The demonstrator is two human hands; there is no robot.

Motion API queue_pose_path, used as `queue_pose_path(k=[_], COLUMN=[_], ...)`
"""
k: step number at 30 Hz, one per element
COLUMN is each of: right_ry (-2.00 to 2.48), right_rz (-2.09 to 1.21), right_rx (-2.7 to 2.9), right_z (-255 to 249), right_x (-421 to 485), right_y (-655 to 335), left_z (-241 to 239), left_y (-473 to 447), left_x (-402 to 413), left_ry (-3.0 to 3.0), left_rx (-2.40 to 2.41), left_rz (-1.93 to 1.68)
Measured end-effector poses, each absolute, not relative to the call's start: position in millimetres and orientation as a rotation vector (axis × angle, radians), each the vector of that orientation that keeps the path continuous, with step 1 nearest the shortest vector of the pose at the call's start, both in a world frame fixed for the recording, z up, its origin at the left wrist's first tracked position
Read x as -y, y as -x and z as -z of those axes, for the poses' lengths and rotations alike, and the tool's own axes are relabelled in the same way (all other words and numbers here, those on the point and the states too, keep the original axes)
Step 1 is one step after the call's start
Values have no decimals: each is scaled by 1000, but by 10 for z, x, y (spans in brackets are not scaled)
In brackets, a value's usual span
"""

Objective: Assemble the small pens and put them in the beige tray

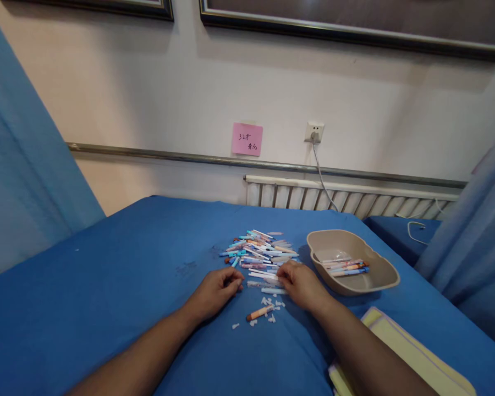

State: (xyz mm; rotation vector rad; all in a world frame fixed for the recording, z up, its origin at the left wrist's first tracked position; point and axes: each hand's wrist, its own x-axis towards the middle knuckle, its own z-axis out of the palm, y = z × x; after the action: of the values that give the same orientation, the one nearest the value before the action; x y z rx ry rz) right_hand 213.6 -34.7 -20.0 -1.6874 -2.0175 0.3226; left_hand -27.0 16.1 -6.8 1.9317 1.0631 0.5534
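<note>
A heap of pen parts (258,250), slim sticks and barrels in white, pink, teal and brown, lies mid-bed on the blue cover. My left hand (219,289) rests at the heap's near left edge, fingers curled in toward the thumb; what they hold, if anything, is hidden. On the other side, my right hand (300,281) pinches at the right end of some thin white sticks (262,274). Between the hands lies a pale blue barrel (273,291). Closer to me are an orange pen with a brown end (259,313) and several small white plastic pieces (271,318).
A beige basin (379,278) with several pens (346,268) inside stands right of my right hand. A folded yellow cloth (408,349) lies under my right forearm. Behind the bed are a radiator (297,197), a rail (169,155) and a plugged-in cable (319,173).
</note>
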Motion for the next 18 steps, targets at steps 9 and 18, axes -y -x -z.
queue_pose_path(k=[9,18], right_ry=[1827,1708], right_rz=[-234,-253], right_rx=[2007,2191], right_z=[160,151], right_x=[327,347], right_y=[-2241,-2174], left_z=[55,42], left_y=[263,253], left_x=[-158,-131], left_ry=[-1929,-2004], left_rx=[-1068,-1064], left_rz=[-542,-515])
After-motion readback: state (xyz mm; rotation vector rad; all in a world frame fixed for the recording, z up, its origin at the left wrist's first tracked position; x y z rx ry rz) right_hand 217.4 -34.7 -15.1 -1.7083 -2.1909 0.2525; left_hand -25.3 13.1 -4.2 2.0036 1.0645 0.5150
